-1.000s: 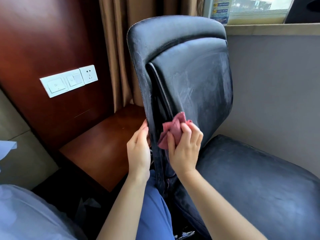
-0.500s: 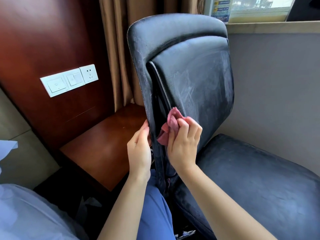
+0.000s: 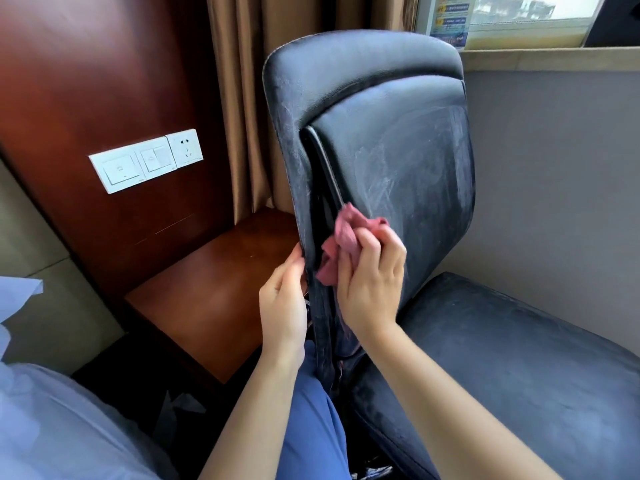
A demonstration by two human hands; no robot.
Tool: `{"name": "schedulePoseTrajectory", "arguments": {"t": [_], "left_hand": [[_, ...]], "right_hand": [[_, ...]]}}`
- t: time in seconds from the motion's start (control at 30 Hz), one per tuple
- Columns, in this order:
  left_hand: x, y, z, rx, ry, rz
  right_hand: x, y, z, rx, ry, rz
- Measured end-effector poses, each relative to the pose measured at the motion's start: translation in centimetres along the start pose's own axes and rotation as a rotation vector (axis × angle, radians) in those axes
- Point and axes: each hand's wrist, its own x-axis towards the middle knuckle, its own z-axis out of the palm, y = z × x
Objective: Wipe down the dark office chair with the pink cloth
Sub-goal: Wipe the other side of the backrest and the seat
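Chair [image 3: 398, 150], office type, dark upholstery, standing with its backrest upright and its seat [image 3: 519, 358] extending toward the lower right; pale smears and dust showing across the backrest panel and seat. Pink cloth [image 3: 346, 233], bunched, lying against the left edge of the inner backrest panel, at the seam where that panel meets the outer shell. Right hand [image 3: 372, 282] gripping the cloth, fingers curling round the bundle and pressing it to the panel; part of the cloth is hanging loose below the knuckles. Left hand [image 3: 284, 299] bracing the outer left edge of the backrest, fingers lying along the rim and wrapping partly behind it, thumb side facing the camera; whether the fingertips are closing fully behind the edge cannot be told. Both forearms are reaching up from the lower frame, one on each side of the backrest's edge.

Wooden side table [image 3: 214, 289], reddish brown, sitting just left of the chair. White switch-and-socket plate [image 3: 145, 161] showing on the dark wood wall panel above it. Brown curtain [image 3: 249, 98] hanging behind the chair. Window [image 3: 519, 19] showing at upper right above a grey wall [image 3: 554, 168].
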Motion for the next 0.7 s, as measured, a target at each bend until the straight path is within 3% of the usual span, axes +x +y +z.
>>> {"name": "schedulePoseTrajectory", "arguments": {"t": [0.17, 0.33, 0.47, 0.7], "left_hand": [[-0.2, 0.1, 0.0, -0.011, 0.018, 0.01], [-0.5, 0.2, 0.1, -0.003, -0.007, 0.004], [-0.5, 0.3, 0.1, -0.007, 0.0, 0.007], [-0.4, 0.0, 0.0, 0.012, 0.034, 0.005]], "right_hand": [[-5.4, 2.0, -1.0, 0.002, -0.129, -0.019], [1.4, -0.1, -1.4, 0.172, -0.211, -0.028], [5.3, -1.2, -0.9, 0.12, -0.207, -0.109], [-3.9, 1.5, -1.2, -0.036, -0.198, -0.06]]}}
